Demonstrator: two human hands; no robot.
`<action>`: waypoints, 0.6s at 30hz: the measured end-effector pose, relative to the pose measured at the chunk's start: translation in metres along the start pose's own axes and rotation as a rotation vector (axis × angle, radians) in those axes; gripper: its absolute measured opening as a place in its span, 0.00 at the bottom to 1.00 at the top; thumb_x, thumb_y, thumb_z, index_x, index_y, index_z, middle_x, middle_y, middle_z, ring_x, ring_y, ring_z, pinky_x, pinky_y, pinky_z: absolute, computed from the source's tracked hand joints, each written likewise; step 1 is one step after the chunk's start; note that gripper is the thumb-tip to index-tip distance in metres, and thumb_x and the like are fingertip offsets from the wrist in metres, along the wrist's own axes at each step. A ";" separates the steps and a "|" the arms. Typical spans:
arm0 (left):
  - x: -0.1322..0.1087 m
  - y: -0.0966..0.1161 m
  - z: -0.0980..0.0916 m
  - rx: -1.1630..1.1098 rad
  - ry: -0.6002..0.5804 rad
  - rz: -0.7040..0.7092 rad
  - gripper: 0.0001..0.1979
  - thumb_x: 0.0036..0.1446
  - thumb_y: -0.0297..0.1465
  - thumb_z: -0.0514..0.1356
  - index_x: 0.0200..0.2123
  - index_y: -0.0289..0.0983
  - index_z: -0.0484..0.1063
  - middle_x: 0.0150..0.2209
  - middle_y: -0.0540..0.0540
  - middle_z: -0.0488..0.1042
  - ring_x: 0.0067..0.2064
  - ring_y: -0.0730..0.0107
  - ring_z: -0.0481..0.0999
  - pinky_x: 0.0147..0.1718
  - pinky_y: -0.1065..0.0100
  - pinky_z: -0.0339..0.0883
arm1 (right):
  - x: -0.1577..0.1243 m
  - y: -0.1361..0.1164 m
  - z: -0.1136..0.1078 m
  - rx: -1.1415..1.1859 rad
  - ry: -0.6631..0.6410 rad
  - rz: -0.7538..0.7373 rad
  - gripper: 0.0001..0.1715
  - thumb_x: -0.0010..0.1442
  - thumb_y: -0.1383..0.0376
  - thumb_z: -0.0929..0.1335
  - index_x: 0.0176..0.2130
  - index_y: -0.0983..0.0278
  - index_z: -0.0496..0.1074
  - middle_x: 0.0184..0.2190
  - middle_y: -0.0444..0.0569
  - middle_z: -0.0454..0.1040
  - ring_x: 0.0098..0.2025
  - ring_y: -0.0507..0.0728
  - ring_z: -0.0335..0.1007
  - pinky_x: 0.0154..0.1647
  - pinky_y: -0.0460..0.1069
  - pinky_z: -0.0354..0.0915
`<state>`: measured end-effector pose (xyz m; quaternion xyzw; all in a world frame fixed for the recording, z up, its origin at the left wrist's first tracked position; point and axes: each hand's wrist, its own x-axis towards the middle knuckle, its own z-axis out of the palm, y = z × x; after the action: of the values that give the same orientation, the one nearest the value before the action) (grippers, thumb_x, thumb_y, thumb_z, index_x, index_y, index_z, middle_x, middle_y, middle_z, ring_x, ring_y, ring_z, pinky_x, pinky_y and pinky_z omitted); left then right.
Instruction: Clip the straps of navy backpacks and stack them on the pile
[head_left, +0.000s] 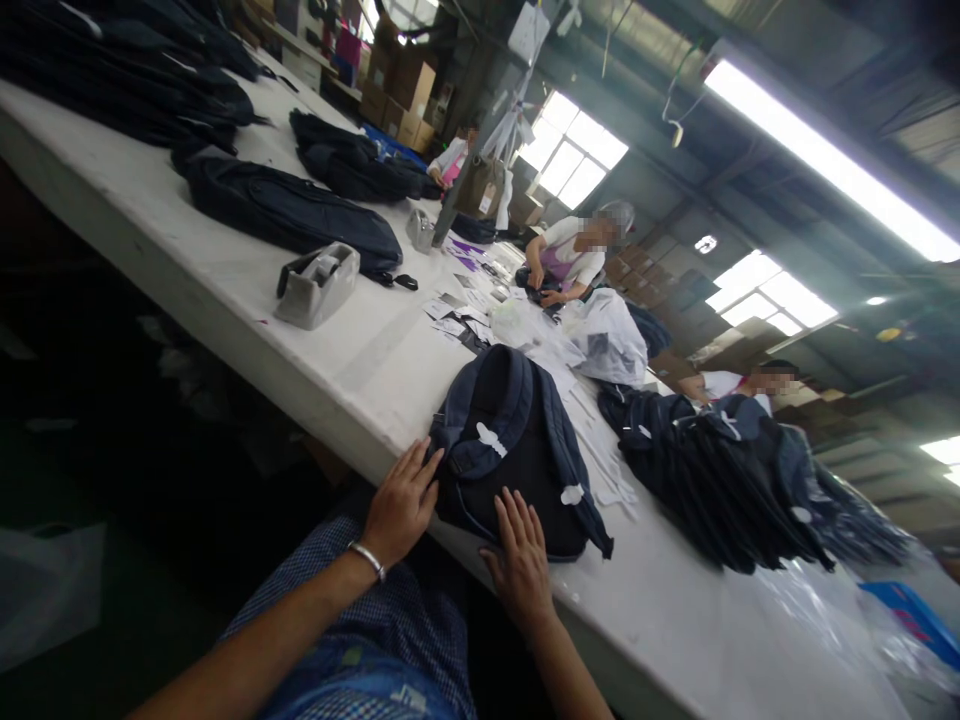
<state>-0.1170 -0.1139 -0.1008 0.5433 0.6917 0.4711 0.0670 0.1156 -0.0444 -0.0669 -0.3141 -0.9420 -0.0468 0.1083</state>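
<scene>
A dark navy backpack (517,450) lies at the near edge of the white table, its shoulder straps facing up. White wrapping or tags show on the straps. My left hand (403,500) rests against the backpack's left side with its fingers stretched out; a silvery bracelet is on that wrist. Flat on the lower part of the back panel lies my right hand (519,560), fingers extended. Neither hand is closed around anything.
A tape dispenser (319,285) stands near the table's (360,370) edge, beside another dark bag (292,210). Cards (454,315) and a clear plastic bag (611,335) lie beyond the backpack. Stacked bags (720,470) are at right. A co-worker (574,250) works across the table.
</scene>
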 end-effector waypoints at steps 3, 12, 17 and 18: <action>-0.001 0.001 -0.018 -0.048 0.014 -0.026 0.19 0.61 0.28 0.49 0.53 0.42 0.69 0.60 0.45 0.66 0.62 0.60 0.62 0.60 0.53 0.59 | 0.005 0.006 -0.019 0.083 -0.018 -0.041 0.36 0.62 0.55 0.63 0.65 0.61 0.51 0.64 0.53 0.56 0.66 0.64 0.49 0.63 0.63 0.54; 0.071 0.074 -0.005 -0.035 -0.224 0.418 0.23 0.58 0.34 0.55 0.57 0.44 0.65 0.64 0.45 0.59 0.65 0.54 0.54 0.63 0.48 0.49 | 0.034 0.038 -0.035 0.043 0.195 0.218 0.24 0.65 0.60 0.61 0.59 0.59 0.63 0.60 0.51 0.63 0.64 0.62 0.54 0.65 0.64 0.49; 0.065 0.038 0.033 0.235 -0.304 0.467 0.29 0.56 0.39 0.57 0.61 0.50 0.58 0.66 0.45 0.52 0.65 0.49 0.55 0.59 0.44 0.54 | 0.032 0.038 -0.020 0.151 0.021 0.260 0.29 0.64 0.58 0.62 0.62 0.59 0.56 0.63 0.50 0.58 0.65 0.62 0.51 0.63 0.63 0.55; 0.064 0.030 0.035 0.279 -0.305 0.488 0.31 0.55 0.39 0.57 0.62 0.51 0.55 0.66 0.45 0.51 0.64 0.50 0.56 0.58 0.45 0.57 | 0.030 0.042 -0.023 0.177 0.025 0.250 0.29 0.64 0.58 0.63 0.62 0.58 0.57 0.63 0.49 0.59 0.64 0.62 0.53 0.63 0.62 0.57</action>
<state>-0.1010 -0.0424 -0.0713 0.7613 0.5811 0.2869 -0.0202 0.1217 0.0035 -0.0362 -0.4177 -0.8945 0.0465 0.1524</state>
